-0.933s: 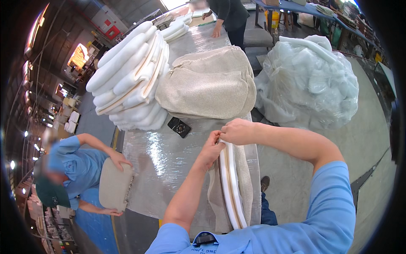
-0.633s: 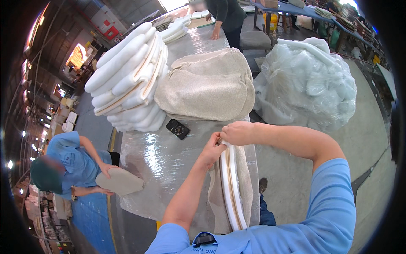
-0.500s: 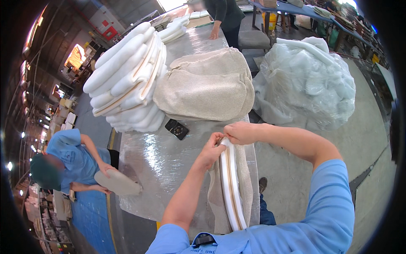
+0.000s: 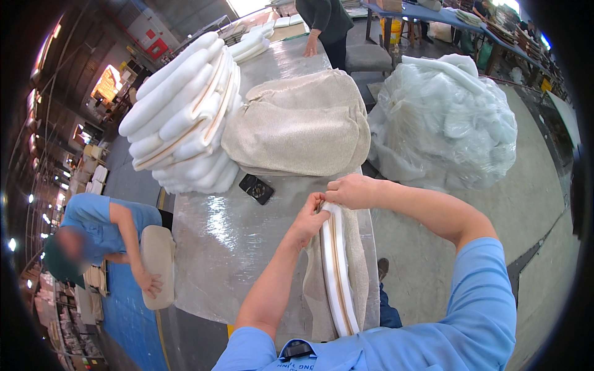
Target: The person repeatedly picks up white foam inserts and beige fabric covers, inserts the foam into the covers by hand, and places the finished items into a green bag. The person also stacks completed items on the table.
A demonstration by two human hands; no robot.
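Note:
A long white padded cushion [image 4: 331, 266] with brown strips along its edge lies before me, lengthwise, inside an open beige fabric cover [image 4: 315, 287]. The cover's sides spread out on both sides of it. At the far end, my left hand [image 4: 307, 221] pinches the cover's edge with thumb and fingers. Right beside it, my right hand [image 4: 351, 190] is closed on the same end of the cover, its fingertips close to the left hand's. The exact bit of cloth between the fingers is mostly hidden.
On the plastic-covered table [image 4: 260, 232] stand a pile of white cushions [image 4: 179, 117], stacked beige covers [image 4: 300, 133] and a small black case [image 4: 256, 189]. A large clear bag [image 4: 445, 123] sits beyond its right edge. At left, a co-worker [image 4: 111, 222] handles a beige cushion [image 4: 159, 266].
My hands stay almost in place at the cover's far end. The co-worker at left has turned the beige cushion upright and laid a hand on it, away from the table's edge.

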